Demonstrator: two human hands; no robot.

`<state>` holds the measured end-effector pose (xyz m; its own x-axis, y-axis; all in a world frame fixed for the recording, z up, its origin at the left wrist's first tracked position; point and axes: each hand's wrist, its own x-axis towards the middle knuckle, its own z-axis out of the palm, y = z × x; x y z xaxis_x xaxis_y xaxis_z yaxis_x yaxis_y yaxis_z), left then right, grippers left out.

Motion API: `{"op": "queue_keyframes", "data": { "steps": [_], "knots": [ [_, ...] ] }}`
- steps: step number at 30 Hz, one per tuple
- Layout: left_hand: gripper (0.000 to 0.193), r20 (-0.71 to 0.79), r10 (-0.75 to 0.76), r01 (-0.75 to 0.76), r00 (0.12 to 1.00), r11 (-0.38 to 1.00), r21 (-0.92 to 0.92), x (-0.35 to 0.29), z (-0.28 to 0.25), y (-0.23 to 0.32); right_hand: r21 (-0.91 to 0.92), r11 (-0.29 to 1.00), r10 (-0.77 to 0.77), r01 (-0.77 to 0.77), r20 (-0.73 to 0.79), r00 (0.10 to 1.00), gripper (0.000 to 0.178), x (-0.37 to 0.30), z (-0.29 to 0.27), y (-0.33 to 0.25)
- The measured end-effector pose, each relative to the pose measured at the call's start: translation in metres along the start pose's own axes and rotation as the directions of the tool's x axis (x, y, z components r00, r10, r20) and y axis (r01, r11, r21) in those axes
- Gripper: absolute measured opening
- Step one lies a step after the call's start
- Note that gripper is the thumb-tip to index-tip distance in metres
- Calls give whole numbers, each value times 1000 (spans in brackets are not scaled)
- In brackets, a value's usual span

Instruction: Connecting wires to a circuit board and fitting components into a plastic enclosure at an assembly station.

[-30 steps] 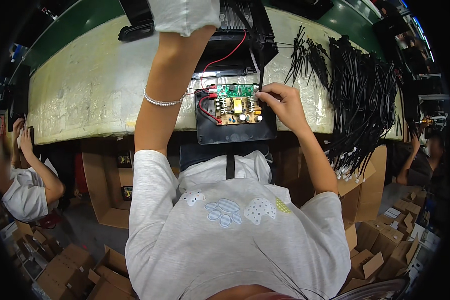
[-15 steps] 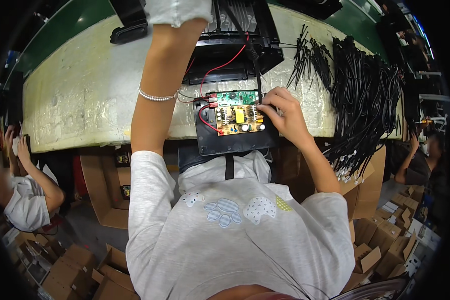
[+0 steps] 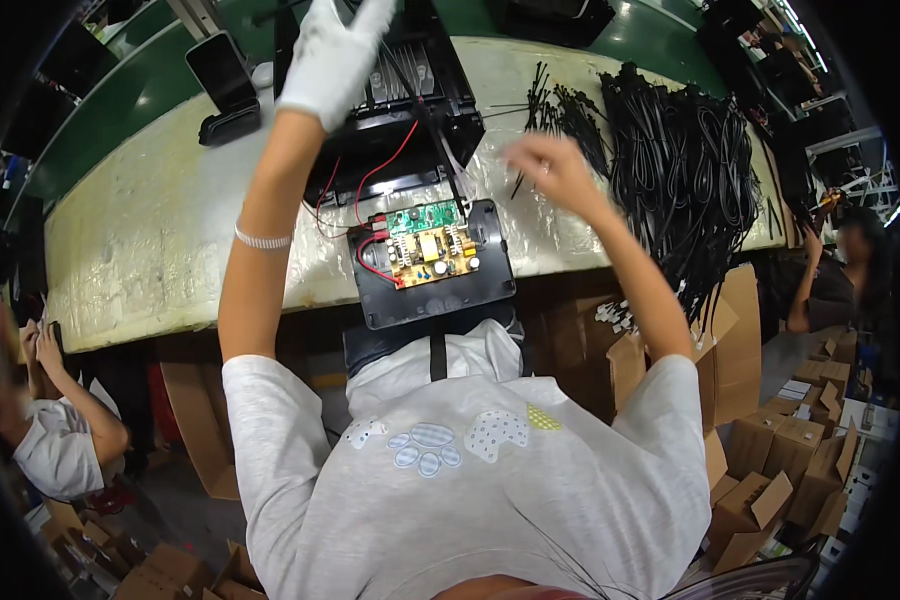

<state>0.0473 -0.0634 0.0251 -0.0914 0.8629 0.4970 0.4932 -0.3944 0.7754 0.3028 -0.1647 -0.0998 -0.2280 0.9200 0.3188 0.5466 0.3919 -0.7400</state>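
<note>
My left hand (image 3: 330, 62), in a white glove, reaches over the black housing (image 3: 457, 125) with its metal heatsink. Its fingers look spread, with a dark gap between them; their tips run to the top edge. My right hand (image 3: 558, 168), bare and smeared by motion, hovers above the table to the right of the housing. Nearer me, a circuit board (image 3: 429, 246), part green and part tan, lies on a black plate (image 3: 488, 263) overhanging the table's front edge. Red wires (image 3: 385, 166) join board and housing. A black cable (image 3: 444, 150) comes down to the board's upper right corner.
Thin black cable ends (image 3: 573, 118) and a large pile of black cables (image 3: 675, 150) lie at the right, partly hanging over the edge. A black stand (image 3: 222, 85) is at back left. Cardboard boxes (image 3: 738, 345) stand below; other people work at both sides.
My right hand has left the board's upper right corner and moved up and away from it. My left hand now shows more fully over the housing. The whole view has shifted.
</note>
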Motion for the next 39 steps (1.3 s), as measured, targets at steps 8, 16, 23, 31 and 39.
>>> {"op": "queue_keyframes", "data": {
  "steps": [8, 16, 23, 31, 39],
  "knots": [
    [28, 535, 236, -342, 811, 934, 107, -146, -10, -33, -797, 549, -160, 253, 196, 967, 17, 57, 1, 50],
    [31, 766, -86, -210, 637, 937, 279, -146, 17, -30, -598, 797, -157, 88, -64, 986, 13, 47, -13, 8],
    [42, 889, -151, -115, 433, 969, 221, -117, 22, -34, -122, 992, 55, -36, 151, 987, 19, -3, -13, -27],
    [42, 915, -160, -204, 369, 947, 248, -106, 32, -27, 31, 967, 247, -252, 114, 962, 19, -49, 3, -27],
    [34, 952, -135, -396, 275, 886, 240, -105, 41, -22, 97, 944, 306, -316, 108, 946, 16, -62, 7, -21]
  ]
}}
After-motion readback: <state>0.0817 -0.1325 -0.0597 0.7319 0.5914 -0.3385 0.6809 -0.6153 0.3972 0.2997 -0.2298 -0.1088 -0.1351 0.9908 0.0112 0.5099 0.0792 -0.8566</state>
